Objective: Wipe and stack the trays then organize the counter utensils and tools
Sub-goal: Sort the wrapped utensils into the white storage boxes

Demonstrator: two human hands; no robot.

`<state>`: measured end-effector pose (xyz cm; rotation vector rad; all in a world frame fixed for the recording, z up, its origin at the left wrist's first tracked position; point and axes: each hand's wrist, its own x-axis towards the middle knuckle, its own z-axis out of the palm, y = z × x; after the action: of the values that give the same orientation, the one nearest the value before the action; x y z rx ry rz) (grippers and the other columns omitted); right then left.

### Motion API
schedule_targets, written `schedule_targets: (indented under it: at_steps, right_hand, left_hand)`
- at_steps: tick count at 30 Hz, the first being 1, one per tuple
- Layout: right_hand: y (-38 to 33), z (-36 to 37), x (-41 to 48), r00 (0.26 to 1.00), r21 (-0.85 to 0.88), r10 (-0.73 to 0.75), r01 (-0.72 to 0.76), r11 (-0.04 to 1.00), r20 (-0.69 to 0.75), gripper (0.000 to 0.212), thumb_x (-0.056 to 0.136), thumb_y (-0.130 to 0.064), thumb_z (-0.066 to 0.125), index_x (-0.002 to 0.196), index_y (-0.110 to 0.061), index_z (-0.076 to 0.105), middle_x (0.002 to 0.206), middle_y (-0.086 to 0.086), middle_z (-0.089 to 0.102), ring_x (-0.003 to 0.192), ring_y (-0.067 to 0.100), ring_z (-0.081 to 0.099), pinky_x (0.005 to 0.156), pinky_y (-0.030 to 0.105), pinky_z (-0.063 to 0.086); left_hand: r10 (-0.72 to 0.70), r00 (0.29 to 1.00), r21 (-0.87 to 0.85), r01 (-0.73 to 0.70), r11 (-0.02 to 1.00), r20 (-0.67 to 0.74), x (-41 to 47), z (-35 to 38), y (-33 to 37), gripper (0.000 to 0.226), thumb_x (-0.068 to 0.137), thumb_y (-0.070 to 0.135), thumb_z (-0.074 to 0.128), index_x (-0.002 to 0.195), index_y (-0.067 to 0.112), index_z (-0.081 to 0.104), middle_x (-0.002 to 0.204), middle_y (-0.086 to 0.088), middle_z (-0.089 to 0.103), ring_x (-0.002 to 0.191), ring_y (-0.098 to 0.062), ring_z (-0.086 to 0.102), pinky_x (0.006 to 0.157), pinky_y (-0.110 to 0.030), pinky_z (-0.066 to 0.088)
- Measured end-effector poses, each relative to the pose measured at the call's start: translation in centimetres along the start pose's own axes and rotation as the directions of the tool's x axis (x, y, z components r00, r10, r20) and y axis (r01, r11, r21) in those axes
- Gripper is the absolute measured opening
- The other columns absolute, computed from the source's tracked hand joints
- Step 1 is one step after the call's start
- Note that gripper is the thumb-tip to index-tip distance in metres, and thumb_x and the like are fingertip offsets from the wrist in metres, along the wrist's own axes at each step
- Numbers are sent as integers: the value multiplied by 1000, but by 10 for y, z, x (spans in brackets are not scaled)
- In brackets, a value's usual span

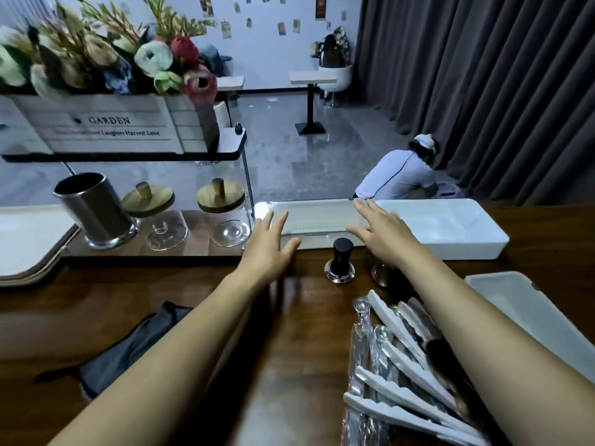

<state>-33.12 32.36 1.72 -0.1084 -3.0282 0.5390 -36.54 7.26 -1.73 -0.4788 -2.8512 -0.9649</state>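
Observation:
A long white tray [317, 217] lies along the far edge of the wooden counter, with a deeper white bin [450, 230] at its right end. My left hand [269, 246] is open with straight fingers at the tray's left end. My right hand [380, 228] is open and spread flat over the tray's right part. A black tamper [340, 260] stands just in front of the tray between my hands. A pile of white tongs and metal spoons [402, 365] lies near right under my right forearm. A dark grey cloth [135, 346] lies near left.
A grey flat tray [541, 313] sits at the right edge. Two glass jars with wooden lids [222, 214], a steel cup [93, 210] and a flower box [106, 123] stand at left on a shelf. Stacked white trays [29, 239] lie far left. A person crouches beyond the counter.

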Motion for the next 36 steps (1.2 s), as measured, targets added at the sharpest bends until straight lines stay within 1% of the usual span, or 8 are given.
schedule_targets:
  at_steps: [5, 10, 13, 17, 20, 23, 31, 36]
  right_hand:
    - [14, 0, 20, 999, -32, -37, 37, 999, 18, 82, 91, -63, 56, 158, -27, 26, 167, 7, 16, 151, 27, 24, 122, 50, 8]
    - [22, 3, 26, 998, -8, -42, 43, 999, 55, 86, 86, -61, 66, 157, -27, 31, 167, 8, 15, 150, 27, 26, 124, 50, 6]
    - [24, 6, 27, 997, -10, -52, 53, 999, 61, 82, 86, -55, 70, 155, -26, 35, 167, 7, 17, 147, 28, 32, 124, 50, 4]
    - [23, 4, 23, 996, -46, -51, 54, 997, 74, 69, 91, -45, 67, 152, -24, 41, 164, 9, 25, 147, 25, 32, 122, 48, 8]
    - [21, -1, 18, 997, -87, -58, 62, 994, 52, 57, 95, -40, 63, 147, -22, 48, 157, 5, 41, 140, 26, 41, 120, 45, 16]
    - [21, -4, 12, 998, -88, -48, 53, 995, 51, 57, 94, -41, 64, 146, -23, 50, 156, 5, 42, 138, 28, 44, 120, 44, 16]
    - [21, 0, 9, 996, 8, 6, -7, 1000, 88, 69, 93, -32, 68, 155, -30, 37, 167, 6, 17, 149, 33, 26, 120, 44, 16]
    - [30, 4, 11, 994, 105, 46, -56, 993, 99, 65, 96, -31, 66, 154, -31, 37, 167, -2, 15, 150, 43, 16, 119, 45, 19]
  left_hand:
    - [-6, 999, 67, 9, 998, -45, 13, -2, -2, 70, 97, 43, 64, 157, 19, 35, 166, -11, 24, 155, -26, 17, 124, -43, 21]
    - [-5, 999, 74, 9, 997, -43, 24, -1, 3, 79, 91, 43, 73, 157, 21, 37, 165, -11, 27, 154, -25, 22, 122, -40, 25]
    - [-12, 999, 201, 21, 979, -46, 26, 1, 4, 78, 90, 46, 73, 155, 19, 41, 163, -13, 33, 149, -30, 31, 116, -42, 33]
    - [16, 998, 300, 5, 954, -68, 23, 1, 6, 57, 92, 41, 70, 140, 12, 58, 144, -16, 53, 129, -38, 50, 98, -45, 43]
    - [90, 993, 319, -61, 946, -79, 14, 5, 0, 49, 93, 36, 72, 137, 16, 63, 140, -11, 60, 128, -37, 49, 99, -43, 41]
    - [86, 990, 266, -55, 962, -107, 16, 9, -6, 47, 91, 30, 75, 135, 18, 65, 142, -9, 59, 129, -36, 48, 104, -41, 38]
    - [134, 983, 201, -108, 974, -122, 19, 19, -14, 55, 88, 16, 78, 140, 15, 61, 152, -16, 48, 139, -36, 41, 113, -42, 34]
    - [168, 975, 188, -140, 972, -145, 16, 19, -13, 50, 88, 9, 77, 136, 11, 65, 144, -15, 58, 137, -37, 47, 110, -40, 39]
